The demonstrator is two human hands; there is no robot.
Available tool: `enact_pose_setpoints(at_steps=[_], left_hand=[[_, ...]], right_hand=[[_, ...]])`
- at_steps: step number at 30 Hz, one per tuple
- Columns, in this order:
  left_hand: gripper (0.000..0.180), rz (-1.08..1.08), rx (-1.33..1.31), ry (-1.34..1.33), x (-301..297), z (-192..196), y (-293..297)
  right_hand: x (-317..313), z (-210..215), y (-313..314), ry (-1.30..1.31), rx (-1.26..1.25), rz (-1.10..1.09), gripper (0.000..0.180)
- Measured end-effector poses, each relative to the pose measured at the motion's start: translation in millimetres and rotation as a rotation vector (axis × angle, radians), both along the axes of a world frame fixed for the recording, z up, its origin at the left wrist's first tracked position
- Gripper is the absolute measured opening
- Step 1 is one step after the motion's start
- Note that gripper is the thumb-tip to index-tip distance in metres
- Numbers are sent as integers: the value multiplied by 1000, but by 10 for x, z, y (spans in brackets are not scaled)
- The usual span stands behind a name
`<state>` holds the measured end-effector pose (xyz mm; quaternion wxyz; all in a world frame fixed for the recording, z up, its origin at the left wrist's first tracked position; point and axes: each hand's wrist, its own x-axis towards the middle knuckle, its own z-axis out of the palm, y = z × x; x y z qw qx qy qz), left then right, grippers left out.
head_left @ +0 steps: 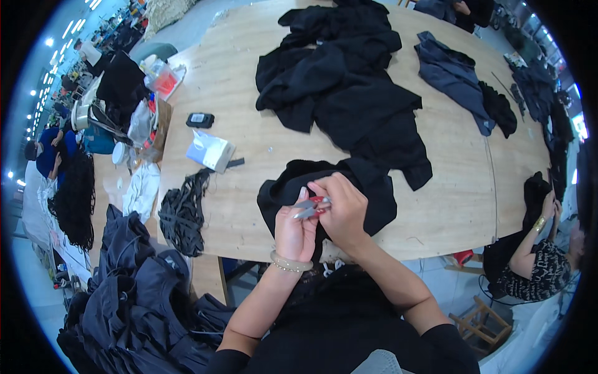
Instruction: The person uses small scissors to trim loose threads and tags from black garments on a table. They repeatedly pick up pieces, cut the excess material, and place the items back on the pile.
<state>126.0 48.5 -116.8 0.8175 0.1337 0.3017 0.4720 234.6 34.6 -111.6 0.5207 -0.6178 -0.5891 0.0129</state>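
A small red-and-grey tool (313, 207) sits between the two hands, above a black cloth (374, 190) on the table (455, 212). The fingers of the right hand (344, 209) pinch its red end; those of the left hand (295, 229) curl beside the grey end — whether they grip, I cannot tell. Beyond lie a tissue pack (212, 151) and black garments (367, 93).

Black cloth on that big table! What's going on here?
The person's right hand grips small red-and-grey snips, with the left hand at the blades. Both are over a black cloth bundle on the table. More black cloth lies farther back. At the right, another person's hands touch dark cloth.
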Motion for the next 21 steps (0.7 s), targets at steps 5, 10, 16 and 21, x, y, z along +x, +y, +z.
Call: enact_pose_setpoints(at_steps=[5,10,16,21], left_hand=[[17,-26,33,-70,-69,61,196],[12,-28,79,-5,-34,238,154],[16,-131,103,69,-61,228,81],[17,-119,44,15,-36,259,60]], right_hand=[[262,238,-358,458,-351,445,11],[652,405,-692,787,-615,637,14],[696,463,-568,568,-372,169,26],[410,355,-250,94,-90,229,38]])
